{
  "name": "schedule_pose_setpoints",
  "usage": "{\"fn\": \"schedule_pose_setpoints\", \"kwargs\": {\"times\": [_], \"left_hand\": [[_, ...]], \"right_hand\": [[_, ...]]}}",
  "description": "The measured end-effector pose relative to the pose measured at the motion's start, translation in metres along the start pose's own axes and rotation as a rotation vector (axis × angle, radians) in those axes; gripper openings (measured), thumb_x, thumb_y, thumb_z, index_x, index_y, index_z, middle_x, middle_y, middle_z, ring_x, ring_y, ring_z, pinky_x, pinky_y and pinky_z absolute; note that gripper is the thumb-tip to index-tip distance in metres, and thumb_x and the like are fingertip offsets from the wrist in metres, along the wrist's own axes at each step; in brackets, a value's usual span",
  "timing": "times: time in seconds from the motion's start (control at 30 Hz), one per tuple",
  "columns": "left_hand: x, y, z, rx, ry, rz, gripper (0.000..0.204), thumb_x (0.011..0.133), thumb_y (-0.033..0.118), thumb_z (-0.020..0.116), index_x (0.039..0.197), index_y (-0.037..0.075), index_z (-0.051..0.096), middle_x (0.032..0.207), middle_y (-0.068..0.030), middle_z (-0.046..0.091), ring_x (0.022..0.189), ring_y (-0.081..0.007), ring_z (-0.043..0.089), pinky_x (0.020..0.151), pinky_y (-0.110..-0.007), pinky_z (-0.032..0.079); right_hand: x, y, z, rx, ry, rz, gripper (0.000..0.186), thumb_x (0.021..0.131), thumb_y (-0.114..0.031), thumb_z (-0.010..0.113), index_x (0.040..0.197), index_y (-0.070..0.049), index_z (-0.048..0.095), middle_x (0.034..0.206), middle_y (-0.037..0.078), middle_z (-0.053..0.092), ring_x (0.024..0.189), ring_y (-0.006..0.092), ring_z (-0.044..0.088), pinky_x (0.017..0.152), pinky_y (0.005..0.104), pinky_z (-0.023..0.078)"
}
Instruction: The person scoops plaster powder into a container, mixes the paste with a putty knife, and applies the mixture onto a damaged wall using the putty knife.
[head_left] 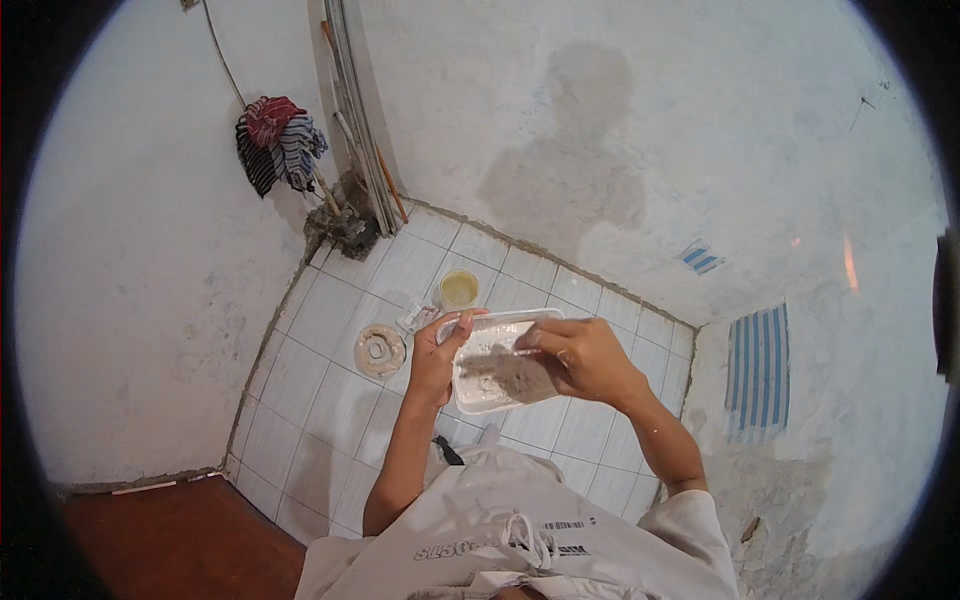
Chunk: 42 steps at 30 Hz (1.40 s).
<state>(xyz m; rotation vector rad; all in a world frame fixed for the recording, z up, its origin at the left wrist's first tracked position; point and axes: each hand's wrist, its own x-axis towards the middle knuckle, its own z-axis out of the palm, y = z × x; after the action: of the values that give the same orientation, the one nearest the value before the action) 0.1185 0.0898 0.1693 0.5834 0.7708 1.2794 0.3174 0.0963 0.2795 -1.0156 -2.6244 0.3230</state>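
I see the white tray (pixel 510 404) at the centre of the frame, with pale, wet-looking residue (pixel 505 380) inside. The left hand (pixel 435 358) clasps its left rim, thumb on top, other fingers mostly hidden. The right hand (pixel 588 358) has its fingers bunched inside the upper right; I can't tell whether they pinch anything. Above and left, a packet (pixel 415 317) carries reddish marks too small to read. Dark lettering (pixel 500 551) crosses the shirt (pixel 470 500), lower centre.

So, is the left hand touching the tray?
Touching. The head view shows the left hand at the left end of the tray, its thumb lapping over the rim.
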Motion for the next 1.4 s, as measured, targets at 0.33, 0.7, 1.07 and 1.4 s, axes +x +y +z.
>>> {"fn": "schedule_pose_setpoints", "kwargs": {"times": [0.33, 0.7, 1.07, 1.4], "left_hand": [[0.008, -0.011, -0.017, -0.022, 0.067, 0.034, 0.023, 0.094, 0.015, 0.06, 0.106, -0.003, 0.067, 0.1, -0.0102, 0.067, 0.086, -0.0141, 0.064, 0.076, -0.027, 0.053], [0.006, -0.001, -0.017, -0.013, 0.023, -0.001, 0.025, 0.093, 0.017, 0.062, 0.106, -0.003, 0.067, 0.098, -0.0098, 0.067, 0.086, -0.0134, 0.064, 0.075, -0.027, 0.053], [0.007, 0.004, -0.03, 0.089, -0.031, 0.023, 0.027, 0.095, 0.02, 0.06, 0.106, -0.002, 0.068, 0.097, -0.0093, 0.068, 0.083, -0.0129, 0.063, 0.074, -0.028, 0.053], [0.012, 0.008, -0.051, -0.009, -0.015, 0.016, 0.028, 0.093, 0.021, 0.062, 0.107, -0.003, 0.067, 0.096, -0.009, 0.068, 0.083, -0.013, 0.064, 0.074, -0.027, 0.052]], "right_hand": [[-0.016, -0.01, 0.035, -0.097, -0.122, -0.031, 0.029, 0.068, -0.005, 0.069, 0.095, -0.013, 0.063, 0.092, 0.0, 0.066, 0.075, 0.022, 0.066, 0.056, 0.0342, 0.053], [-0.004, -0.015, 0.023, -0.049, -0.127, -0.031, 0.031, 0.066, -0.006, 0.07, 0.096, -0.013, 0.063, 0.085, -0.001, 0.063, 0.074, 0.0213, 0.066, 0.056, 0.0351, 0.052], [0.018, -0.011, 0.016, 0.025, 0.036, 0.021, 0.027, 0.069, -0.003, 0.069, 0.094, -0.012, 0.065, 0.086, 0.001, 0.067, 0.074, 0.0233, 0.066, 0.057, 0.035, 0.053], [0.013, -0.029, 0.065, -0.179, -0.022, -0.086, 0.035, 0.066, -0.007, 0.07, 0.099, -0.014, 0.063, 0.095, 0.0, 0.066, 0.08, 0.0199, 0.067, 0.059, 0.0328, 0.055]]}}
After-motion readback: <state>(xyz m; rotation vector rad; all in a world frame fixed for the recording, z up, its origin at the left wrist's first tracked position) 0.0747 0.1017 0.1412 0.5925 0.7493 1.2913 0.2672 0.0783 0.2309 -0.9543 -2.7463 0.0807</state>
